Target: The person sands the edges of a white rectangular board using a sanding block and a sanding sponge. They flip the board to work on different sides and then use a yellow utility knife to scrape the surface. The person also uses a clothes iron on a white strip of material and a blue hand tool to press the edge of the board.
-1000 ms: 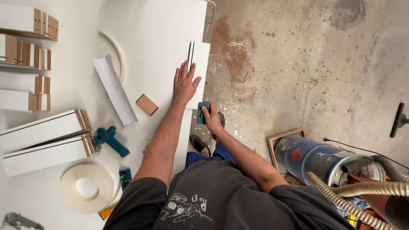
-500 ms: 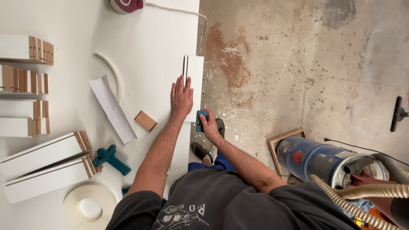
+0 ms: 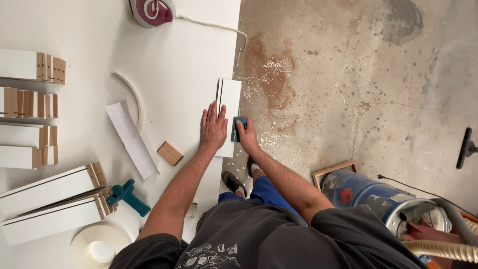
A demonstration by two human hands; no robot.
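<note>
Head view, items by size, placed from the hands.

1. Table (image 3: 164,60): white top, under the left hand and spreading far to its left; its edge runs just right of that hand.
2. Floor (image 3: 348,74): stained concrete, right of the right hand, with pale shavings (image 3: 274,65) beyond and beside its fingers.
3. Vacuum (image 3: 378,194): blue drum with a ribbed hose, well right of and behind the right hand.
4. Panels (image 3: 45,204): white boards with brown ends, stacked far left of the left hand.
5. Board (image 3: 230,99): narrow white strip at the table edge, lying lengthwise away from the person. It sits under the left palm and reaches past the fingertips; the right hand is against its outer edge.
6. Tape roll (image 3: 99,244): pale coil, well behind and left of the left hand.
7. Iron (image 3: 152,11): maroon, far ahead of the left hand.
8. Paper strip (image 3: 132,139): white, left of the left hand.
9. Left hand (image 3: 213,128): flat, fingers straight and close together, pressing the board down.
10. Right hand (image 3: 247,135): closed around the trimmer, touching the board's edge.
11. Handle tool (image 3: 128,195): teal, behind and left of the left hand.
12. Block (image 3: 170,153): small brown wood piece, just left of the left wrist.
13. Trimmer (image 3: 237,128): small teal tool, gripped in the right hand, set on the board's outer edge beside the left hand.
</note>
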